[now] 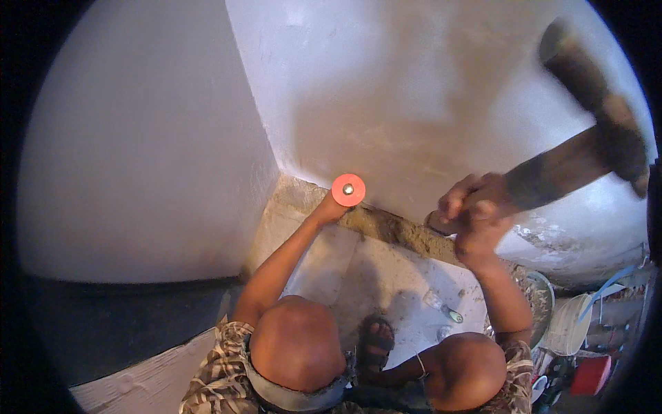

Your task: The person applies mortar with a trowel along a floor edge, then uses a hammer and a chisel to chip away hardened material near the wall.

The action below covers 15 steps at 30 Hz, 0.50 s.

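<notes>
My left hand (332, 208) is closed round a chisel (348, 189) at the foot of the wall, near the corner. The chisel has a round orange-red hand guard and a metal striking end that faces up at me; its tip is hidden below the guard. On the right, my right hand (477, 210) grips the wooden handle of a hammer (555, 169). Its dark head is raised at the upper right, apart from the chisel and slightly blurred. Rough, broken brown material (396, 231) runs along the wall's base beside my left hand.
Pale walls (386, 103) meet at a corner ahead. Debris and a small clear bottle (445, 307) lie on the light floor (324, 255) between my knees and the wall. At the right stand a white bucket (567, 324), a round basin (541, 293) and a red object (591, 375).
</notes>
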Tool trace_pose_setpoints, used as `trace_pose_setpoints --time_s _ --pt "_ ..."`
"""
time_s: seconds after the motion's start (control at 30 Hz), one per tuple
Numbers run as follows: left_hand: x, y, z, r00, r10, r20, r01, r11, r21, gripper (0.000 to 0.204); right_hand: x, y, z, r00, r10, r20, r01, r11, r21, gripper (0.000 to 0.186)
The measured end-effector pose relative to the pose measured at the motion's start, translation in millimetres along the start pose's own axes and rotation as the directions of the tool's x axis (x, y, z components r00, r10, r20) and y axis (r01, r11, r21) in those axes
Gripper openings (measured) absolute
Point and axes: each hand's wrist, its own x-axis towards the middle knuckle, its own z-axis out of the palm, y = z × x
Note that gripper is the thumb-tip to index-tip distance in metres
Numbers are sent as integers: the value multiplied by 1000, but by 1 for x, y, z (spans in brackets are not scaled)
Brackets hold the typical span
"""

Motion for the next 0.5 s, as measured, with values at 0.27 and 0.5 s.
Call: trace_pose_setpoints --time_s 0.27,0.5 --pt "6 33 19 990 138 -21 -139 979 -152 37 -64 81 -27 712 666 222 -280 559 -780 39" --pt "11 -15 15 995 -79 64 82 996 -37 38 -25 11 -23 920 384 -81 -372 785 -496 42"
